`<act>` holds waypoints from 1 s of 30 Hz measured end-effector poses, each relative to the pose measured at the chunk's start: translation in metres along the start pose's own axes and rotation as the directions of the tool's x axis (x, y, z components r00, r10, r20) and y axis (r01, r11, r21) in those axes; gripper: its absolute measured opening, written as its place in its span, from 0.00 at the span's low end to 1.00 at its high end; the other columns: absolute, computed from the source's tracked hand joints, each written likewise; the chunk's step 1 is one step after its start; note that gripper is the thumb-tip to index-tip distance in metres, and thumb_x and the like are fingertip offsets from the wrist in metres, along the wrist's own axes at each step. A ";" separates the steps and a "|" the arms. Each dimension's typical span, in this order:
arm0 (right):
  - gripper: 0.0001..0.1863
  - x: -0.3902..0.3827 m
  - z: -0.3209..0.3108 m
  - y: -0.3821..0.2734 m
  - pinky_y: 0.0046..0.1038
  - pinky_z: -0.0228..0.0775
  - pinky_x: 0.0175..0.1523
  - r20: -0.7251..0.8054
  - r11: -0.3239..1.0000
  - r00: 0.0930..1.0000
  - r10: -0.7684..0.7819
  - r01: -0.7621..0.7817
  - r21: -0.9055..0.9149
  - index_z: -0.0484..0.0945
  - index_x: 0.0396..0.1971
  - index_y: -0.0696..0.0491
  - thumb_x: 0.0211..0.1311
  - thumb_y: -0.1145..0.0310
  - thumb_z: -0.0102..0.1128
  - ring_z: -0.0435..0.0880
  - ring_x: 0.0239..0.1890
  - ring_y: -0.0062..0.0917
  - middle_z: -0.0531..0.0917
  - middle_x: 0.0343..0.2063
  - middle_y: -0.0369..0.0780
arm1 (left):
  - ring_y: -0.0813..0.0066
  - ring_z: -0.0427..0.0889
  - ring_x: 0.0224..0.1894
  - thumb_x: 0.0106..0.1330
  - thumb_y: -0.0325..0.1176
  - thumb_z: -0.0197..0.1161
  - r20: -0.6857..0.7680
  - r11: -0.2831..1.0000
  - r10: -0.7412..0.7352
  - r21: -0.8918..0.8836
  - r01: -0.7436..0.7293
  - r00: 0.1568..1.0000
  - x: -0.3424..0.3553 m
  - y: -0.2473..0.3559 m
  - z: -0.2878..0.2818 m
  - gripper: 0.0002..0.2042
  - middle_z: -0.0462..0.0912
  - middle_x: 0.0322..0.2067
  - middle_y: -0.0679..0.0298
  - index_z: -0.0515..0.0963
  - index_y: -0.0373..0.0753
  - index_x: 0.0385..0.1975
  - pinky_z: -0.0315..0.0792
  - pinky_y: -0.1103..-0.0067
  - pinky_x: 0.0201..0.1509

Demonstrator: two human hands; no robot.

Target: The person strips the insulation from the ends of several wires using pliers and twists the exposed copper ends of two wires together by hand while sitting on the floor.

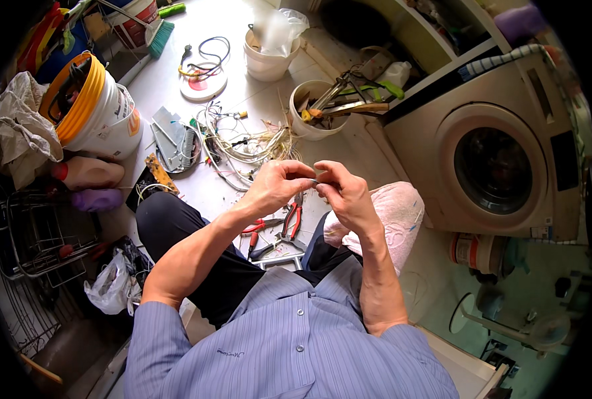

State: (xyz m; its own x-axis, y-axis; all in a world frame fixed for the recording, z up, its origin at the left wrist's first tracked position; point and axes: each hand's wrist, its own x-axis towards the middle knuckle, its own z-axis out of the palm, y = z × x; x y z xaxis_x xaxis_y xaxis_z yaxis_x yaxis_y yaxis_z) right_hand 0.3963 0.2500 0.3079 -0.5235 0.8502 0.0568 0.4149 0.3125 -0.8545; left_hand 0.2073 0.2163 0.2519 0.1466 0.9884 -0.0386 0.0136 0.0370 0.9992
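Note:
My left hand (279, 183) and my right hand (342, 189) meet above my lap, both pinching a small, thin bluish piece (314, 181), perhaps a wire, too small to make out clearly. Beneath them on the floor lie red-handled pliers (292, 223) and more red-and-black hand tools (259, 226). Just beyond is a tangle of pale wires and cables (242, 143). A pink towel (399, 213) covers my right knee, beside my right hand.
A washing machine (409, 146) stands at right. Buckets (116, 120) and a wire rack (43, 219) line the left. Ahead sit two white buckets (266, 63) (309, 130), a coiled cord on a round disc (203, 86) and metal plates (169, 133).

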 end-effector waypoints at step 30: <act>0.11 -0.009 -0.010 0.009 0.32 0.70 0.44 -0.141 0.767 0.921 -0.362 0.208 -0.607 0.85 0.37 0.52 0.53 0.72 0.70 0.78 0.38 0.30 0.80 0.32 0.36 | 0.85 0.74 0.23 0.64 0.32 0.63 0.004 0.972 -0.232 0.047 0.232 0.973 -0.001 0.014 -0.010 0.10 0.81 0.23 0.69 0.84 0.32 0.38 0.69 0.84 0.27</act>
State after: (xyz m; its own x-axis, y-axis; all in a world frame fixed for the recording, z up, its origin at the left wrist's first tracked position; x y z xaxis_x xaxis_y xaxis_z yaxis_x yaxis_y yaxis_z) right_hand 0.4122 0.2489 0.3044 -0.5272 0.7301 0.4347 0.6607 0.6739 -0.3306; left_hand 0.1975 0.2174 0.2657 0.1437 0.9522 -0.2696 0.0934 0.2582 0.9616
